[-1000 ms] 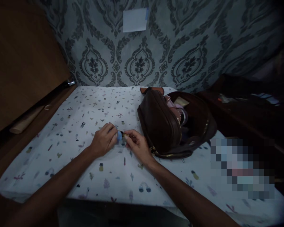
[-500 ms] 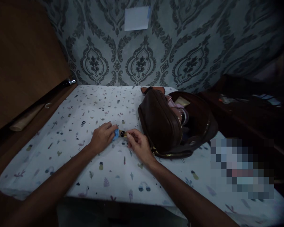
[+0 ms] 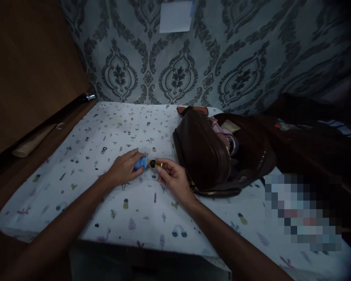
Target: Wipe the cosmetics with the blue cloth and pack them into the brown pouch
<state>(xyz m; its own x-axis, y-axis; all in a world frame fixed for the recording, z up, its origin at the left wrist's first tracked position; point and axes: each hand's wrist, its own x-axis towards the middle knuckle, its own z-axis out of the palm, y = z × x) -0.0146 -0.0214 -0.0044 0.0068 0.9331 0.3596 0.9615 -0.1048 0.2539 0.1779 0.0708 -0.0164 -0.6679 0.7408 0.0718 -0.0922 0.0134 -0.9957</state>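
Note:
My left hand (image 3: 121, 169) is closed round a small blue item (image 3: 140, 164), which looks soft and crumpled. From its right end a short tan section sticks out, followed by a round black part (image 3: 152, 163) and a gold end piece (image 3: 160, 164). The fingers of my right hand (image 3: 175, 177) pinch that gold piece. The parts lie in one line between my hands, just above the cloth, and I cannot tell what the whole object is. Right of my right hand, an unzipped dark brown leather bag (image 3: 199, 156) stands with pink and white things inside.
A white cloth with small printed pictures (image 3: 102, 214) covers the table. A pixelated patch (image 3: 304, 214) hides something at the right. Brown wooden furniture (image 3: 32, 70) stands at the left, with a tan roll (image 3: 33, 140) beneath it. White paper (image 3: 176, 16) hangs on the patterned wall.
My right hand has turned slightly, and more of the gold piece shows. More of the blue item is visible in my left hand. The whole view has shifted a little.

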